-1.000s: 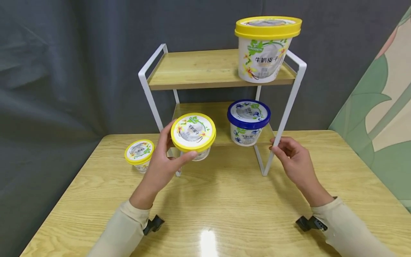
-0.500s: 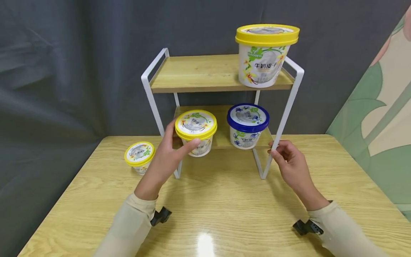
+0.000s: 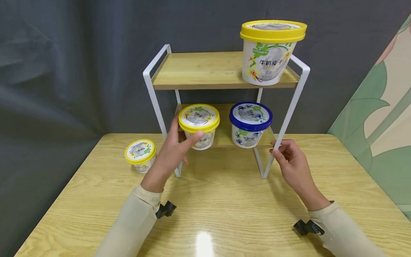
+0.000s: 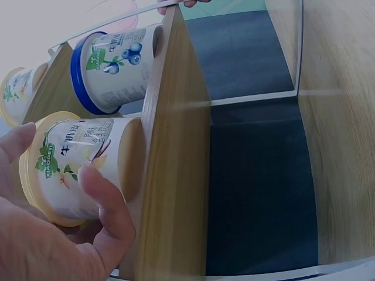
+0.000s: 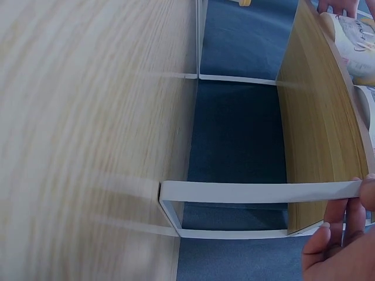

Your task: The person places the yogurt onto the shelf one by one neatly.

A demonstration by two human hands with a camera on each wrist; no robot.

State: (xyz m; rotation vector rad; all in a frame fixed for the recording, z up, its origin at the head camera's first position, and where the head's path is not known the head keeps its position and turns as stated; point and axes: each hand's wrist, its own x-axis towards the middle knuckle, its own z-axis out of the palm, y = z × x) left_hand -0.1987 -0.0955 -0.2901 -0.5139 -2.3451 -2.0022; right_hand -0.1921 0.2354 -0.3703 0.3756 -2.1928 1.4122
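Shifting farther back over the past second, a yellow-lidded tub (image 3: 199,123) is standing at the left of the lower shelf (image 3: 225,132); a person's left hand (image 3: 170,151) is grasping it from the left, while the right hand (image 3: 293,164), well apart, is pinching the rack's near right leg (image 3: 290,114).

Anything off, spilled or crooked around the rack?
No spill or damage visible. Only mild oddity: one yellow-lidded tub stands alone on the table, left of the rack, where the other three tubs are.
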